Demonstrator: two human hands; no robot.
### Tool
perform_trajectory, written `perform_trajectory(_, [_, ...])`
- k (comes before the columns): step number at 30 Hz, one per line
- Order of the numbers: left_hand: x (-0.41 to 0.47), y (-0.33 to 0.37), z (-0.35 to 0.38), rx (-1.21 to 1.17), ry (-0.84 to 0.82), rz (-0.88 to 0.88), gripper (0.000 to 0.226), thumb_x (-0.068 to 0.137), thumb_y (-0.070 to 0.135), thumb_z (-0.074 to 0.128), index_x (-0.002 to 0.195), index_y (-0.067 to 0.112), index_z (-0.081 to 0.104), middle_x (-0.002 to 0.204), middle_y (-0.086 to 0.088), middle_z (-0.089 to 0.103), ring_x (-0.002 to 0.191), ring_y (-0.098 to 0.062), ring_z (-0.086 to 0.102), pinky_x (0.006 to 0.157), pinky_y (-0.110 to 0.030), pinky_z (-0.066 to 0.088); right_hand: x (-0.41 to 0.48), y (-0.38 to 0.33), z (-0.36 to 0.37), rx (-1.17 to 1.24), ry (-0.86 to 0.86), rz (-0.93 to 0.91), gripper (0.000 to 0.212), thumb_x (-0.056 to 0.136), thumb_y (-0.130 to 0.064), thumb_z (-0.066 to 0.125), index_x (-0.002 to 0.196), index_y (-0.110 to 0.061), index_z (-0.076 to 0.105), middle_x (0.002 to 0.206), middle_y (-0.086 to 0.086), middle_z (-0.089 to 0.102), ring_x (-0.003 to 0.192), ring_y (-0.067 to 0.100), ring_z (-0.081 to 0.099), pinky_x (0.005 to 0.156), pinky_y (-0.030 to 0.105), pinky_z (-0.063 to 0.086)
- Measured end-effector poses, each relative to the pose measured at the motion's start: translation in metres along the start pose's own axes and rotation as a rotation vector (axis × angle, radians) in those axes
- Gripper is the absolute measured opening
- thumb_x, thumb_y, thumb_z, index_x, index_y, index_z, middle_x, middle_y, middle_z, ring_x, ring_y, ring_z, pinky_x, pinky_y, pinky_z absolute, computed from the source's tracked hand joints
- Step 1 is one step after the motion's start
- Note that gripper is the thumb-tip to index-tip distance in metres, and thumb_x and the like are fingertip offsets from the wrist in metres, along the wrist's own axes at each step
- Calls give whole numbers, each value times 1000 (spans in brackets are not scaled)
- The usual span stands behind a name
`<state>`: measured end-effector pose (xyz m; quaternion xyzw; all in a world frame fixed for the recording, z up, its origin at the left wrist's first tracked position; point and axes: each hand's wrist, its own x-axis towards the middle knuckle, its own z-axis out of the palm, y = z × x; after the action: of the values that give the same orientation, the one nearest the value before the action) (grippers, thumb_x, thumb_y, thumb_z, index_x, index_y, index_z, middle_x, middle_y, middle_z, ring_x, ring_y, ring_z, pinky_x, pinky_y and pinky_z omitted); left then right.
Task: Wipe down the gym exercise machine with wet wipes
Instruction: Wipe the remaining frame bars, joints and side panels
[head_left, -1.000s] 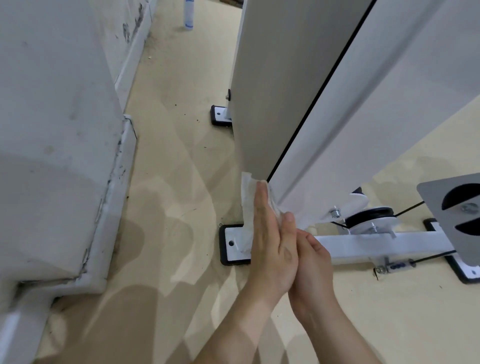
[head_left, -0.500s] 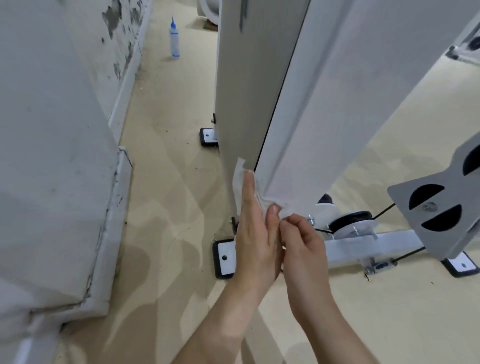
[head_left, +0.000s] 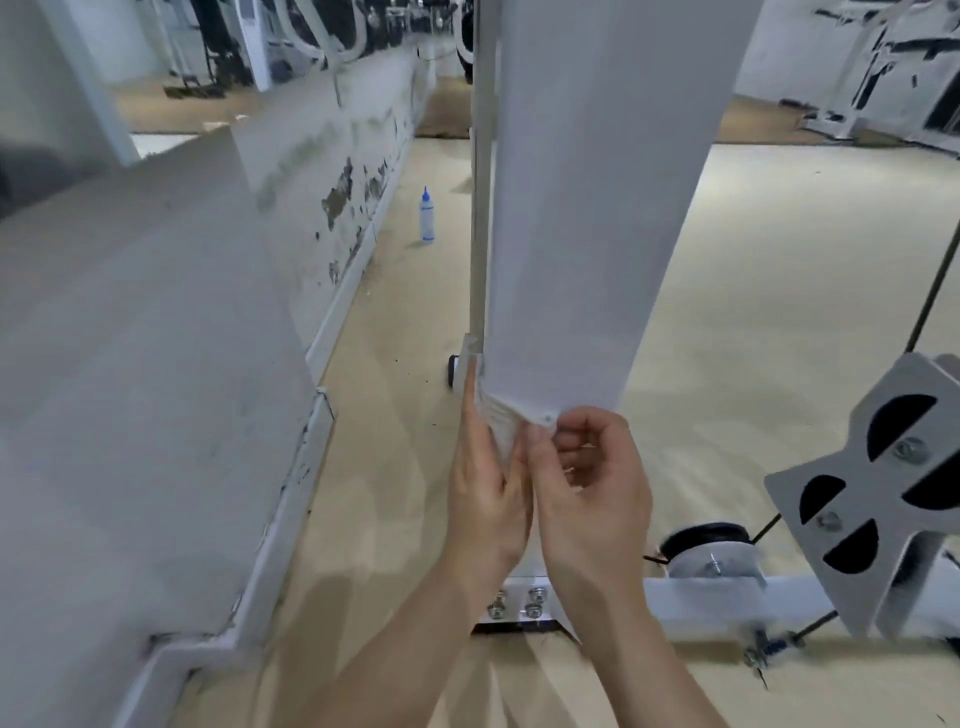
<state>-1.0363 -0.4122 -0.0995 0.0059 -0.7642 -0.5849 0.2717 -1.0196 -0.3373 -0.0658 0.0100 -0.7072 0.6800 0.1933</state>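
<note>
White wipe (head_left: 497, 422) pinched against panel (head_left: 582, 234) bottom edge

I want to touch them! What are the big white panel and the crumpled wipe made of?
Panel: probably painted sheet metal, smooth and matte; its bottom edge is thin and straight. Wipe: thin, soft, cloth-like white sheet; it wrinkles and bends round the panel's corner.

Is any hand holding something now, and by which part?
The wet wipe: the right hand pinches its end at the bottom edge of the white panel; the left hand presses it flat there.
</note>
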Motion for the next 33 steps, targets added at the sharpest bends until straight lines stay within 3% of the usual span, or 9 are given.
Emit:
perform_trajectory(7, [-1,23,-22,-208,-211,-224,82,85,3,64,152,30,23,141,4,54,129,-14,52,107,-41,45,14,6,-17,-168,-43,-97,24,86,-7,70,80,-30,64,79,-8,65,75,6,59,68,10,42])
perform_trajectory(10, [4,28,-35,-194,-254,-270,68,89,19,55,151,35,31,153,15,38,139,-6,39,115,-40,36,21,5,-30,-103,97,-41,27,90,-10,64,80,-34,58,81,-4,64,75,8,58,68,10,41])
perform_trajectory(13, [-1,37,-28,2,-216,-194,57,104,37,37,156,31,13,154,23,31,140,6,29,118,-29,26,29,2,-34,26,141,24,20,92,-13,61,82,-30,58,76,-1,64,69,15,61,67,21,47])
perform_trajectory(16, [1,60,-16,125,-128,-114,58,106,24,35,157,21,7,140,31,41,126,18,38,102,-7,31,20,-1,-26,162,93,93,8,89,-22,59,85,-28,59,71,2,66,64,28,64,65,41,55])
perform_trajectory(21, [40,105,-26,211,61,-5,46,95,31,51,139,17,44,123,8,63,115,-6,59,100,-25,44,-20,-14,-2,253,-141,90,12,84,-28,54,92,-34,59,70,-8,64,56,19,60,61,41,54])
perform_trajectory(24, [41,109,-28,149,26,-105,22,98,26,57,119,19,54,98,13,67,89,-5,64,75,-20,50,-22,-28,4,314,-213,66,24,84,-18,51,101,-30,63,86,-11,67,71,13,65,66,22,52])
perform_trajectory(27, [25,89,-21,70,-19,-267,7,99,25,54,106,24,54,75,20,65,65,-1,61,58,-19,48,-16,-23,1,228,-151,76,29,81,-5,48,96,-23,64,90,-9,68,84,13,65,76,28,52])
perform_trajectory(30, [12,70,-17,66,-88,-383,20,99,27,56,117,19,54,95,8,70,78,-4,66,71,-24,51,-13,-11,-2,147,-136,96,37,82,6,51,104,-20,66,91,-4,68,87,15,63,79,36,53])
perform_trajectory(33, [21,81,-23,56,-57,-255,28,97,27,59,123,21,56,109,7,71,97,-6,67,88,-30,52,-5,-23,-10,121,-166,12,40,87,7,51,110,-22,67,97,-6,67,89,11,63,76,26,52])
